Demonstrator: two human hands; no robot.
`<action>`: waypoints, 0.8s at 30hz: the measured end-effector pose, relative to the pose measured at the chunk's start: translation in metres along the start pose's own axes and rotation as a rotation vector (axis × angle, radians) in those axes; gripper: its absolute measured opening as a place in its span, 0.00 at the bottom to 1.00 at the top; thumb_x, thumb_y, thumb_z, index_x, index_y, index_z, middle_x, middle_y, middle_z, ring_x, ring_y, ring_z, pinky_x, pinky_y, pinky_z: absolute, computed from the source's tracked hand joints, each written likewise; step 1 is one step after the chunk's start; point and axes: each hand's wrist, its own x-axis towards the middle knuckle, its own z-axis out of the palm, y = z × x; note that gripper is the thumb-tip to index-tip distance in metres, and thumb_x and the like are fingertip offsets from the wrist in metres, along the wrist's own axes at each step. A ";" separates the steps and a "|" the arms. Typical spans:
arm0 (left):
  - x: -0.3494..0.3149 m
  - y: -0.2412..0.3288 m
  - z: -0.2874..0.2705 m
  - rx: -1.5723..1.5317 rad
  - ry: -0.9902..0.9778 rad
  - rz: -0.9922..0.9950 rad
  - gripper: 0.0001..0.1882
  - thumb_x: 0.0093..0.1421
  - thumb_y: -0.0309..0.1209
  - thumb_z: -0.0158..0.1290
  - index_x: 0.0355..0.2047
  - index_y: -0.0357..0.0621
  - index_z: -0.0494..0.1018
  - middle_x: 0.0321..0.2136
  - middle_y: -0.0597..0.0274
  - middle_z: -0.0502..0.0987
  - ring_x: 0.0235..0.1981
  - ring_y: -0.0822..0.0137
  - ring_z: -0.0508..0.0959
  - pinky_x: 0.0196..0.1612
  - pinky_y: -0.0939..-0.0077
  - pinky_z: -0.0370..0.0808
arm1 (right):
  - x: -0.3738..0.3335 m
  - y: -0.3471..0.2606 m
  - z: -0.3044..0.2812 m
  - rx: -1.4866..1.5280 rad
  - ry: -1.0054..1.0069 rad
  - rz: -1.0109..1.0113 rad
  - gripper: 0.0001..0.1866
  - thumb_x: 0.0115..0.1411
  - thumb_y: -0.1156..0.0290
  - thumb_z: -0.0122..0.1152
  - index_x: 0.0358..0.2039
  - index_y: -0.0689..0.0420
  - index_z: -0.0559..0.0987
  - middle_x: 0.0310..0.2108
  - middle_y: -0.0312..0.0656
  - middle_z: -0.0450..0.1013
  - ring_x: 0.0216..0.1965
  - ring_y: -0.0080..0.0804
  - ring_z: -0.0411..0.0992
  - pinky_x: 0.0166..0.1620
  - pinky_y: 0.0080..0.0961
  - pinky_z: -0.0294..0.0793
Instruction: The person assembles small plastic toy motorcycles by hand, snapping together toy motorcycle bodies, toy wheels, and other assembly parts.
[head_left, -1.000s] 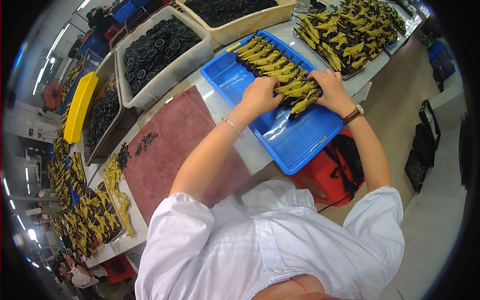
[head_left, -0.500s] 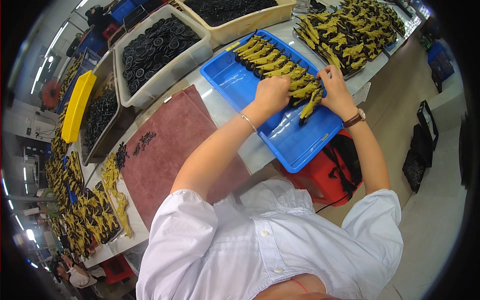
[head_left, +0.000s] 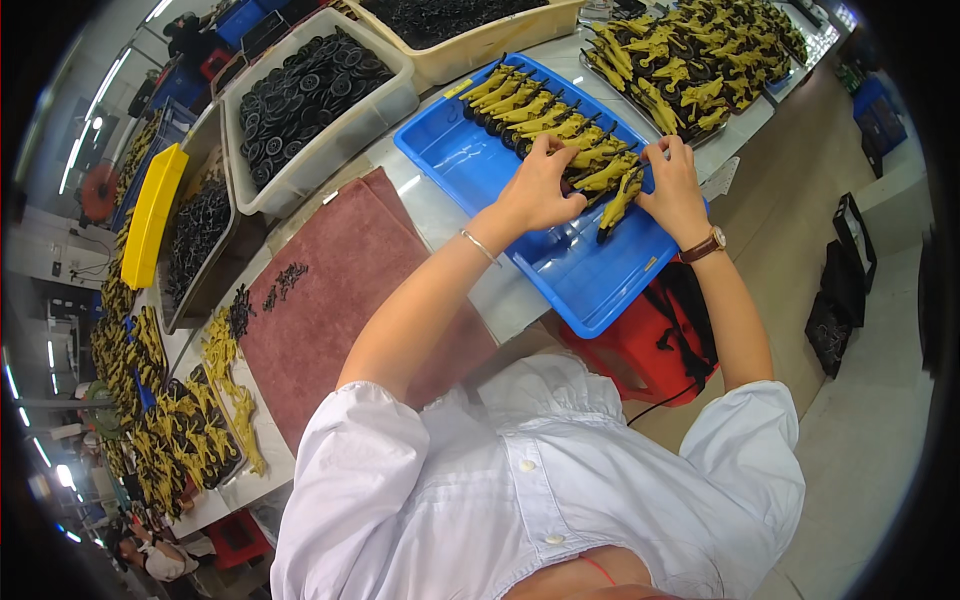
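Note:
A row of yellow plastic toy pieces with black wheels lies side by side in a shallow blue tray. My left hand is at the near left side of this row, its thumb and fingers spread apart with nothing held between them. On the opposite side, my right hand has its fingers and thumb curled round the end of the nearest yellow toy piece. That piece lies tilted against its neighbour, its black tip pointing toward me. The right fingertips are partly hidden behind the row's end.
Beyond the tray sits a heap of similar yellow pieces. A translucent bin of black wheels stands left, beside a yellow tray. Small black parts lie on a reddish cloth. A red stool stands below the blue tray.
My left hand has gone from closed at the row to open, its fingers now spread. The right hand stays at the row's end, its thumb and fingers slightly further apart.

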 end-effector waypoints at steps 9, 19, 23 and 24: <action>0.005 -0.003 0.007 0.164 0.016 0.012 0.35 0.42 0.40 0.66 0.49 0.34 0.71 0.44 0.44 0.66 0.43 0.51 0.74 0.47 0.64 0.75 | -0.005 0.005 0.004 -0.035 0.027 -0.045 0.26 0.34 0.75 0.73 0.38 0.59 0.73 0.43 0.45 0.62 0.46 0.46 0.63 0.48 0.38 0.68; 0.002 0.000 0.005 0.028 0.056 -0.014 0.32 0.44 0.35 0.66 0.51 0.40 0.71 0.44 0.47 0.68 0.46 0.52 0.72 0.49 0.65 0.72 | -0.004 -0.003 -0.003 -0.031 -0.024 -0.009 0.27 0.35 0.74 0.74 0.38 0.60 0.73 0.46 0.45 0.63 0.48 0.46 0.62 0.49 0.38 0.67; 0.001 0.001 0.001 0.041 0.044 -0.007 0.31 0.44 0.35 0.66 0.49 0.42 0.71 0.44 0.47 0.68 0.46 0.52 0.72 0.48 0.64 0.72 | -0.006 0.001 -0.002 -0.105 0.031 0.063 0.27 0.36 0.74 0.74 0.39 0.59 0.74 0.47 0.45 0.63 0.48 0.45 0.62 0.48 0.38 0.68; 0.001 0.003 0.001 0.070 0.063 0.014 0.29 0.45 0.36 0.64 0.48 0.42 0.71 0.44 0.49 0.67 0.38 0.55 0.75 0.43 0.64 0.75 | -0.006 0.003 -0.002 -0.118 0.043 0.095 0.27 0.36 0.74 0.74 0.40 0.59 0.74 0.48 0.45 0.63 0.48 0.45 0.62 0.48 0.38 0.68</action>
